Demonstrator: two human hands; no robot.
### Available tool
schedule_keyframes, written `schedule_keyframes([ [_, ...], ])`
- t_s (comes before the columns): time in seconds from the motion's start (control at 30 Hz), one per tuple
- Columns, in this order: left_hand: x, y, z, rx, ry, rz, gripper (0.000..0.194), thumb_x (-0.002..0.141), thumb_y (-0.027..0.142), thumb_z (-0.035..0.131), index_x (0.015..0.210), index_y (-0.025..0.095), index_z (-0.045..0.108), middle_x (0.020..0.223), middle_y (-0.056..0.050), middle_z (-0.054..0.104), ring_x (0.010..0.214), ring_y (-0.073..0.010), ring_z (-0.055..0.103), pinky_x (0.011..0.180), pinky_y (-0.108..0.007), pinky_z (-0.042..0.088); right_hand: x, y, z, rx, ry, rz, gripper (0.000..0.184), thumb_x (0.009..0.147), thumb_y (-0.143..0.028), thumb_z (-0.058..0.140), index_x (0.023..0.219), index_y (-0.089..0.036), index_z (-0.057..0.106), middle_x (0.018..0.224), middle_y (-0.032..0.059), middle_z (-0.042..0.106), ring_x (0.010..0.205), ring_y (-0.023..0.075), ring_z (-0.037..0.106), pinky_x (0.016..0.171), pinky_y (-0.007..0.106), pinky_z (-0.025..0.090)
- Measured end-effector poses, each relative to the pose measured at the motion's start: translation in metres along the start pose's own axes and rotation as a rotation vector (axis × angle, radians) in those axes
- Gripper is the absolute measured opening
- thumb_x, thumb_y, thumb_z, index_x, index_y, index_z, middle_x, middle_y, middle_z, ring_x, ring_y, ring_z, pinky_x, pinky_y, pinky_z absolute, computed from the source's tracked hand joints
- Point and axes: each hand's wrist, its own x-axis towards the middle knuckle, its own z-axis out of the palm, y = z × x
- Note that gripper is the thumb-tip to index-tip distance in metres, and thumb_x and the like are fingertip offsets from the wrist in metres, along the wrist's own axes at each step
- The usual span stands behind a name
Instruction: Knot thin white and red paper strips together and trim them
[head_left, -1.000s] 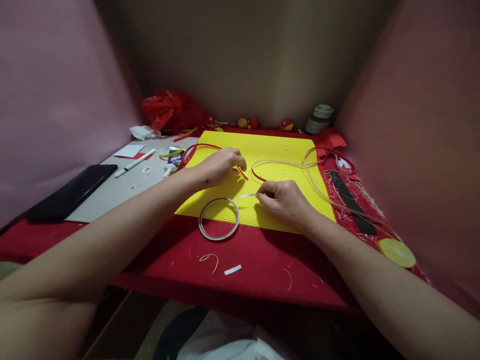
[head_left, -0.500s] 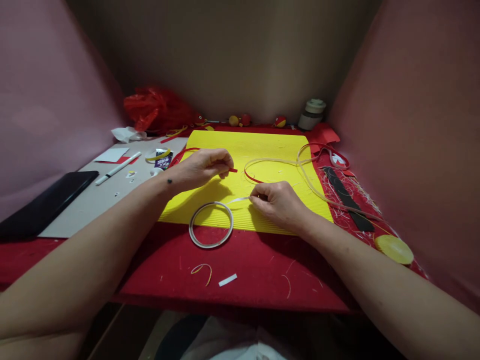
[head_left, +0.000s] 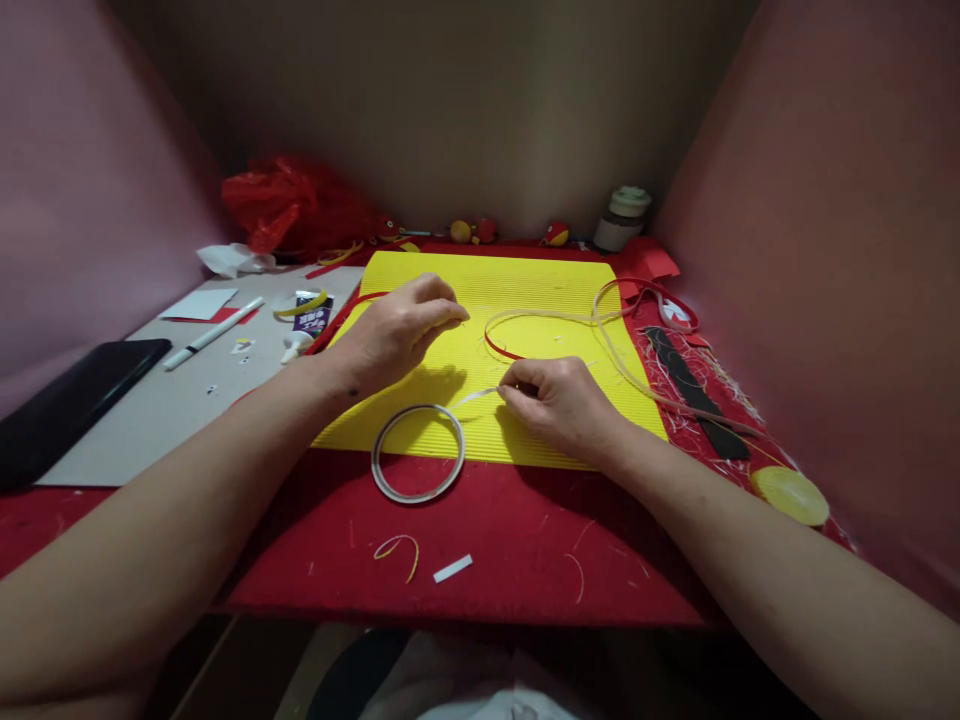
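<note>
My left hand hovers over the yellow corrugated sheet, its fingertips pinched on a thin red paper strip that runs back to the left. My right hand rests on the sheet's near part and pinches the loose white end of a thin tape roll. The roll lies flat across the sheet's front edge. A long pale strip with a red edge curls on the sheet between and beyond the hands.
A grey board at the left carries a white pen, a glue tube and a black tablet. A red bag, small balls and a jar stand at the back. A black strip and a yellow disc lie right.
My left hand has lifted the red strip's end off the sheet and drawn it nearer the right hand. The right hand has kept its pinch on the tape end. The view has shifted slightly.
</note>
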Motion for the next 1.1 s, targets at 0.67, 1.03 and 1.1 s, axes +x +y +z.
schedule_keyframes([
  [0.67, 0.005, 0.033, 0.003, -0.566, -0.43, -0.453, 0.019, 0.076, 0.028, 0.057, 0.08, 0.017, 0.071, 0.065, 0.0, 0.066, 0.058, -0.0095, 0.054, 0.052, -0.019, 0.039, -0.002, -0.002, -0.001, 0.0, 0.071, -0.032, 0.018, 0.079, -0.018, 0.054, 0.072, -0.013, 0.07, 0.058, 0.0022, 0.062, 0.052, 0.0091, 0.047, 0.054, 0.023, 0.033],
  [1.03, 0.002, 0.034, 0.0, -0.517, -0.497, -0.401, 0.023, 0.078, 0.028, 0.052, 0.084, 0.018, 0.071, 0.065, 0.001, 0.064, 0.055, -0.0095, 0.052, 0.049, -0.018, 0.035, -0.002, -0.001, -0.001, -0.027, 0.074, -0.012, 0.017, 0.079, -0.019, 0.055, 0.071, -0.014, 0.069, 0.058, 0.0017, 0.061, 0.051, 0.0093, 0.046, 0.054, 0.023, 0.032],
  [1.1, 0.003, 0.034, -0.001, -0.521, -0.498, -0.397, 0.023, 0.078, 0.029, 0.052, 0.084, 0.019, 0.071, 0.065, 0.001, 0.064, 0.055, -0.0098, 0.053, 0.049, -0.019, 0.035, -0.002, -0.001, -0.001, -0.03, 0.078, -0.013, 0.018, 0.079, -0.019, 0.055, 0.071, -0.014, 0.07, 0.057, 0.0018, 0.061, 0.051, 0.0094, 0.046, 0.054, 0.023, 0.032],
])
